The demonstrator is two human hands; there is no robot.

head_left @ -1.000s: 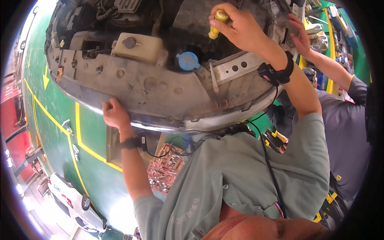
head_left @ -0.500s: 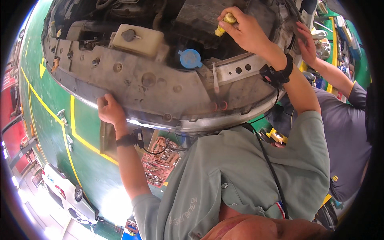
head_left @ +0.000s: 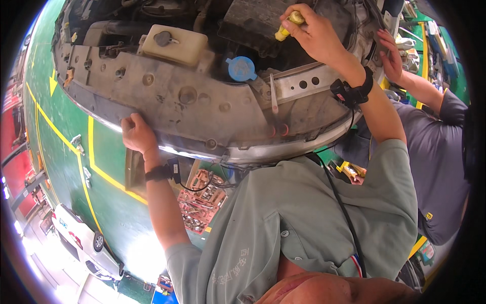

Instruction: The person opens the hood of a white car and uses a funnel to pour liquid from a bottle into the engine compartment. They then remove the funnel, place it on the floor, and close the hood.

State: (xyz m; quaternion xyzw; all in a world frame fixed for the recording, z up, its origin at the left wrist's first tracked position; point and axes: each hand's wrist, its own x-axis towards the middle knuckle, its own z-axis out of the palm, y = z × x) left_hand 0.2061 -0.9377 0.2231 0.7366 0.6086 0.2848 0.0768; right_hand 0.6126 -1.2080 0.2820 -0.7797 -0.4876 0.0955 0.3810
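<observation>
Green workshop flooring (head_left: 61,147) is seen beneath a stripped car front (head_left: 202,101). A yellow-handled tool (head_left: 286,28) is grasped in the clenched right hand (head_left: 316,35), just beyond the blue cap (head_left: 241,68). The front edge is gripped by the left hand (head_left: 136,134). Work appears unfinished.
</observation>
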